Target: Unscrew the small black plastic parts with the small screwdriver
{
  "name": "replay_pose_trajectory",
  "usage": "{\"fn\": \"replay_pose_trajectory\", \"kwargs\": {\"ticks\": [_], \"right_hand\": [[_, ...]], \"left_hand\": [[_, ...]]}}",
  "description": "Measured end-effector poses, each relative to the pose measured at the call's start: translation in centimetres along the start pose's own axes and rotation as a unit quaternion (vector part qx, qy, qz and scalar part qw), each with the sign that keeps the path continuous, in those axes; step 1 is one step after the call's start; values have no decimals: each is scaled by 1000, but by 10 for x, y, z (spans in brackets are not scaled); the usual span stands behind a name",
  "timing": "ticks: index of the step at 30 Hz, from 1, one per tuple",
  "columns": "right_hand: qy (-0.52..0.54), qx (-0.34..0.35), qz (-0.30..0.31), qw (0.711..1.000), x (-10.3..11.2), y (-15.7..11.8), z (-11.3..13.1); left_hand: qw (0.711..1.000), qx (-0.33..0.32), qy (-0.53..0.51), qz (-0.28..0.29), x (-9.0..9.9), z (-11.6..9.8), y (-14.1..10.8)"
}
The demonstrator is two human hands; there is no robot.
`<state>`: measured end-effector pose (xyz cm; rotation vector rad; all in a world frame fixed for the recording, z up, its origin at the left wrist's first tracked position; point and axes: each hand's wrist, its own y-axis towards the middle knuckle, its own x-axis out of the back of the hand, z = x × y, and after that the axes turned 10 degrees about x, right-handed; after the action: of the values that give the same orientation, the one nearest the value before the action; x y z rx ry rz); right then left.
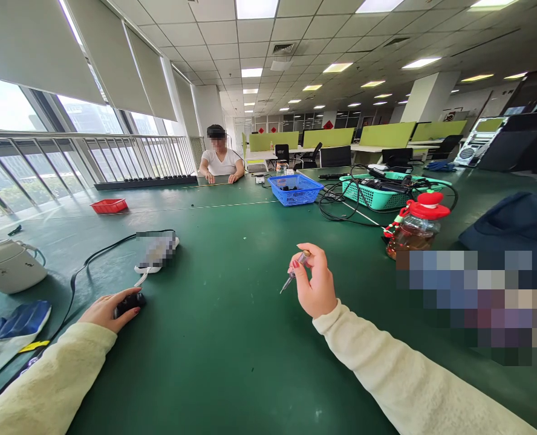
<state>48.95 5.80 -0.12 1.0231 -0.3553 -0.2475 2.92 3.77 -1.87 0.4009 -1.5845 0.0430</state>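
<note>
The right hand (316,281) is raised above the green table (232,338), its fingers closed around a screwdriver (296,270) whose tip points down and toward the table's middle. The left hand (109,311) is at the table's left side, its fingers curved over a black object (130,304) and touching it; I can't tell how firmly they grip. Just beyond that hand lies a white device (158,252), partly blurred, with a pale cable (142,277) running from it toward the black object.

Farther left stands a beige pot (9,266). A red tray (109,206) sits toward the window side, and a blue basket (296,190) is across the table. To its right, a teal basket (377,194) holds tangled black cables, with a red-topped jar (416,226) near it. At the far end, a person (222,160) sits with both hands on the table.
</note>
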Motion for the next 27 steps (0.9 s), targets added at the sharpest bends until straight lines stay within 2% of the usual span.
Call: {"fn": "replay_pose_trajectory", "kwargs": {"ticks": [5,7,9,11,14,17,19,21,23,27], "right_hand": [[3,1,-5,1000,0,0,1],[5,-1,-5,1000,0,0,1],[6,-5,-4,1000,0,0,1],[5,-9,-4,1000,0,0,0],[4,-11,-7,1000,0,1,-1],[-3,-23,-15,1000,0,3,-1],[-14,-46,-18,999,2,5,-2],[-17,-75,-15,997,2,7,-4],[-2,-99,-17,995,3,9,-7],[60,-131,-57,988,3,10,-13]], "left_hand": [[998,5,-40,-47,2,0,-4],[996,9,-58,-69,7,-7,-7],[992,4,-74,-106,17,-23,-13],[984,-43,-106,-134,30,-49,-22],[949,-202,-202,-131,50,-104,-47],[910,-316,-258,-73,59,-166,-78],[892,-365,-264,-19,55,-203,-92],[889,-384,-249,17,44,-234,-98],[898,-380,-218,31,28,-256,-96],[924,-338,-172,47,1,-281,-80]]}}
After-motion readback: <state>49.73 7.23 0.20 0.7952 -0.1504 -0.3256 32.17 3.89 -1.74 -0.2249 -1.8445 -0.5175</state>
